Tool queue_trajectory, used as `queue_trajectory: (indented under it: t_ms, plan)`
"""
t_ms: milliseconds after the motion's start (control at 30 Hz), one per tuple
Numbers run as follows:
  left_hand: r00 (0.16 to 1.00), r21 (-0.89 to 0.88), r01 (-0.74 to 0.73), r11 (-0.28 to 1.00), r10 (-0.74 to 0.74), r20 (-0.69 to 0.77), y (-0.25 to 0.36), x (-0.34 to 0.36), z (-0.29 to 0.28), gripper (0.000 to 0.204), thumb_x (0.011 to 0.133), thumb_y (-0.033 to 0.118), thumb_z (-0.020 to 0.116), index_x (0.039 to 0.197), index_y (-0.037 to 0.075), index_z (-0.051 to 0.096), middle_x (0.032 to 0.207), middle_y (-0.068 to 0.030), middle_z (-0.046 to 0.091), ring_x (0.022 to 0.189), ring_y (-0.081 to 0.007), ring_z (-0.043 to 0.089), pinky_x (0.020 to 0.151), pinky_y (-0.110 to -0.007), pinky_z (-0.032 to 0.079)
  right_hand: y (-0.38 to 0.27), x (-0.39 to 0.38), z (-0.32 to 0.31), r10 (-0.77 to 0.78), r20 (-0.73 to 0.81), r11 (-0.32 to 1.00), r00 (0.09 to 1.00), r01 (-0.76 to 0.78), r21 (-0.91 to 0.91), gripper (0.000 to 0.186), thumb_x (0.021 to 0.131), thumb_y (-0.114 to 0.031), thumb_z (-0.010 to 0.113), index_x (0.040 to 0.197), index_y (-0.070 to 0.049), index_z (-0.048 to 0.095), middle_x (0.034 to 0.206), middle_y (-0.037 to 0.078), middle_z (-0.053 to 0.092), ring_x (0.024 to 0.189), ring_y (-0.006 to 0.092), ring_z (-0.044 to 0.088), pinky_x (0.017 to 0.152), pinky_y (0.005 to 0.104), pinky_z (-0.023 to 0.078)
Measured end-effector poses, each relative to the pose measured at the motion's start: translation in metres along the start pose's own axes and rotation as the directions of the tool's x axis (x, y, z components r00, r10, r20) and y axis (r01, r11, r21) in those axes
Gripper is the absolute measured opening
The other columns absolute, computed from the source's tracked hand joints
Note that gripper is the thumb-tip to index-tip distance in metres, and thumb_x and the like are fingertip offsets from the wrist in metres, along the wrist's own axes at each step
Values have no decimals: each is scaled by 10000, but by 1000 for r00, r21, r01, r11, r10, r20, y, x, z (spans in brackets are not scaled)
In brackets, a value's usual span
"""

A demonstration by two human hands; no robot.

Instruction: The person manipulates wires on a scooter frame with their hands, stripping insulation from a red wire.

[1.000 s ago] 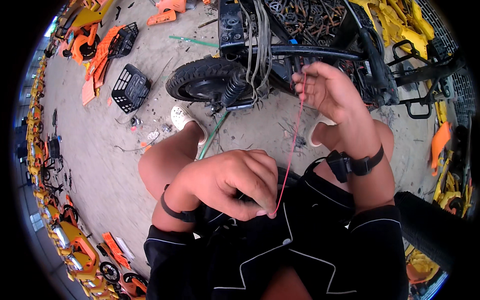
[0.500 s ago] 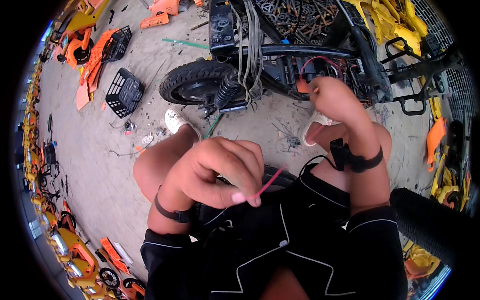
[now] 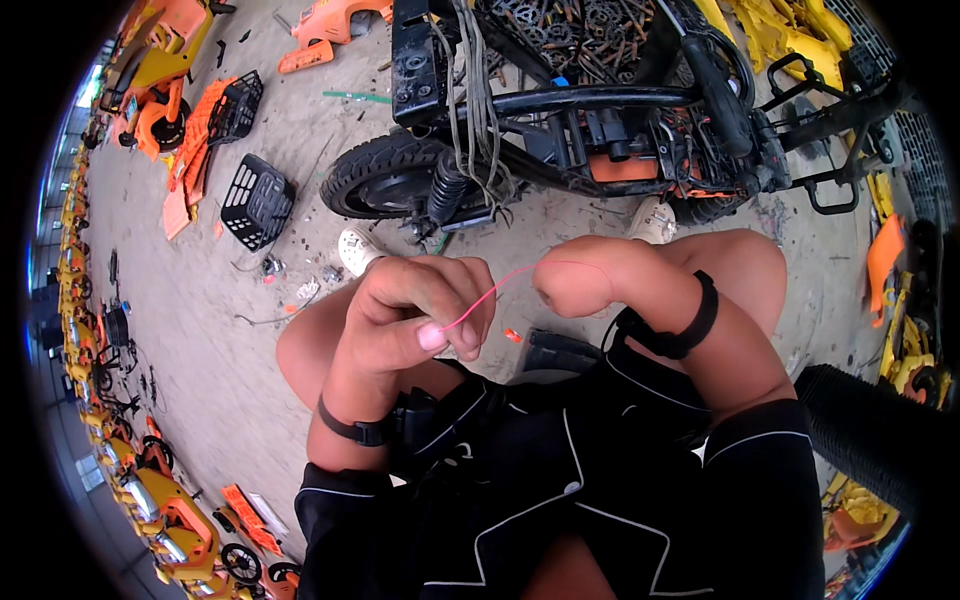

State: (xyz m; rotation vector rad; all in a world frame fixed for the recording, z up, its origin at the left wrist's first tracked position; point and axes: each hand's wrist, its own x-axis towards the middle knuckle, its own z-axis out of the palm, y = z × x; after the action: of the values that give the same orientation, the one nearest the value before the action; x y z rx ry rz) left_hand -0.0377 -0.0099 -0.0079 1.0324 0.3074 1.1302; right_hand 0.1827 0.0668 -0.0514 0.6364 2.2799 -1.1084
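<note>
My left hand [image 3: 425, 305] is closed in a pinch, with a thin pinkish-red wire [image 3: 487, 294] between thumb and fingers. From there the wire arcs up and across to my right hand [image 3: 580, 278], lying over its back. My right hand is curled into a fist; its fingertips are hidden, so what it holds cannot be made out. A small orange-red piece [image 3: 513, 335] shows just below, between the hands. Ahead of both hands lies a stripped black motorbike frame [image 3: 590, 100] with exposed wiring and an orange block [image 3: 622, 168].
The bike's rear wheel [image 3: 375, 175] and hanging grey straps [image 3: 478, 100] are ahead left. A black plastic basket [image 3: 258, 202] lies on the concrete floor. Rusty metal parts [image 3: 570, 35] are heaped beyond the frame. Yellow and orange panels [image 3: 885, 265] lie right; several yellow bikes [image 3: 165, 510] line the left.
My right hand has come back from the bike frame toward my left hand, and the wire now arcs between them. My left hand has shifted slightly left, still pinching the wire.
</note>
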Motion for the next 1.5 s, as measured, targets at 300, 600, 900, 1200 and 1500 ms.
queue_trajectory:
  t_ms: [300, 600, 900, 1200, 1500]
  plan:
    - [918, 150, 264, 953, -201, -341, 2, 4, 1, 141, 979, 57, 645, 1038, -25, 743, 907, -88, 707, 883, -161, 653, 826, -310, 516, 15, -40, -41, 355, -588, 926, 727, -362, 112, 336, 924, -323, 602, 910, -27, 760, 889, 200, 731, 818, 396, 707, 720, 497, 549]
    - [865, 204, 296, 933, -171, -472, -10, 11, 6, 192, 1000, 119, 691, 1128, -5, 763, 1017, -47, 721, 948, -129, 637, 883, -272, 495, -43, -62, -39, 8, -932, 895, 361, 414, 168, 109, 919, -116, 723, 1006, -50, 724, 909, 87, 698, 767, 205, 682, 617, 340, 520]
    - [830, 185, 283, 941, -143, -539, -15, 16, 9, 201, 989, 99, 713, 1157, 0, 761, 1053, -48, 740, 942, -100, 637, 843, -259, 513, -49, -46, -36, -270, -936, 955, 226, 189, -230, 178, 799, -86, 774, 973, -64, 744, 949, 73, 689, 867, 272, 670, 746, 371, 556]
    - [842, 716, 230, 659, 234, -486, -20, 20, 8, 191, 912, 75, 753, 1097, 47, 790, 898, -80, 747, 856, -181, 646, 817, -326, 492, -55, -31, -33, -353, -925, 934, 141, 1, -357, 230, 749, -69, 792, 972, -55, 737, 945, 35, 674, 830, 236, 654, 694, 339, 539]
    - [818, 865, 215, 453, 400, -414, -19, 21, 10, 171, 824, 71, 765, 992, 63, 794, 889, -86, 745, 852, -265, 647, 812, -367, 498, -70, -29, -31, -374, -918, 917, 131, -96, -388, 264, 745, 1, 810, 998, -38, 745, 932, 84, 692, 789, 261, 663, 673, 344, 545]
